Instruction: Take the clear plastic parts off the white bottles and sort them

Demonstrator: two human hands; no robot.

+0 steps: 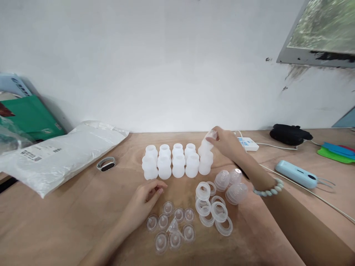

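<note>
Frosted white baby bottles (164,166) stand upright in two rows at the middle of the table. At the right end of the back row, my right hand (222,139) pinches the neck of a tilted bottle (204,147), partly hidden behind the front one. My left hand (149,194) rests before the rows, fingers loosely curled, thumb apart, nothing in it. Just in front of it lie several clear bottle nipples (163,221), one on its side. Translucent screw rings (219,211) lie in a loose pile on the right, beside several clear domed caps (235,193).
Left of the bottles lie a grey fitness band (106,164) and a large white plastic parcel (69,155). At right are a white power strip (248,144) with cords, a light-blue device (296,174) and a black pouch (290,134). The wall (172,74) bounds the table's back.
</note>
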